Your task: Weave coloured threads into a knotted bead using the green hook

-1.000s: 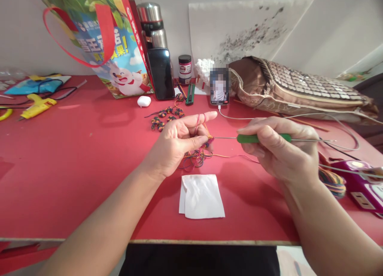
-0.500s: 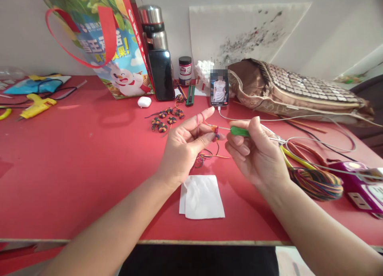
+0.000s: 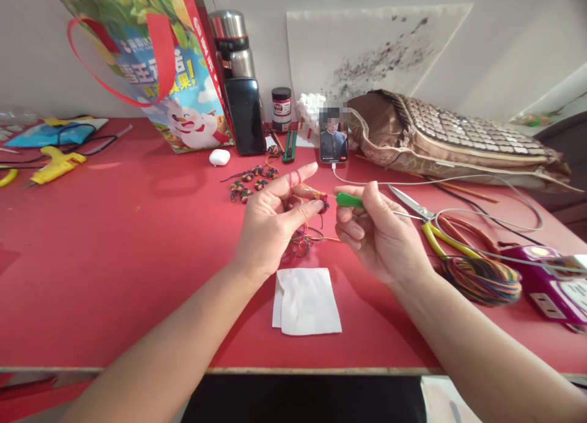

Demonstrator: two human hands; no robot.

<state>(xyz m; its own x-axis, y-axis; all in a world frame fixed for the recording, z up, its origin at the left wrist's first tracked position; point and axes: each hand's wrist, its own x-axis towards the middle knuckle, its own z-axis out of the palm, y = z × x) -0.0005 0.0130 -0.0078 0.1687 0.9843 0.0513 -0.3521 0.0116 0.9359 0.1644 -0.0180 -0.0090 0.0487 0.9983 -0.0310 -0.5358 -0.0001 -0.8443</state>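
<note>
Between thumb and fingers, my left hand point(image 3: 270, 218) pinches a small multicoloured crochet piece point(image 3: 323, 202); pink yarn point(image 3: 293, 180) loops round its raised index finger. My right hand point(image 3: 383, 233) grips a crochet hook point(image 3: 349, 201) by its green handle, its metal tip at the crochet piece. Loose strands of yarn point(image 3: 300, 247) trail on the table under the hands. Beyond my left hand lie several small round crocheted pieces point(image 3: 247, 176) in dark and orange yarn.
On the red table point(image 3: 137, 276), a folded white tissue point(image 3: 309, 301) lies in front. Scissors point(image 3: 428, 227), a yarn ball point(image 3: 481, 281) and a purple power strip point(image 3: 541, 282) are at right. Behind stand two phones point(image 3: 246, 116) point(image 3: 334, 139) and a shopping bag point(image 3: 183, 74); a glue gun point(image 3: 57, 165) lies left.
Both hands have shifted slightly left with the crochet piece and the hook. The scissors' blades now show beyond my right hand. The propped phone's screen picture has changed.
</note>
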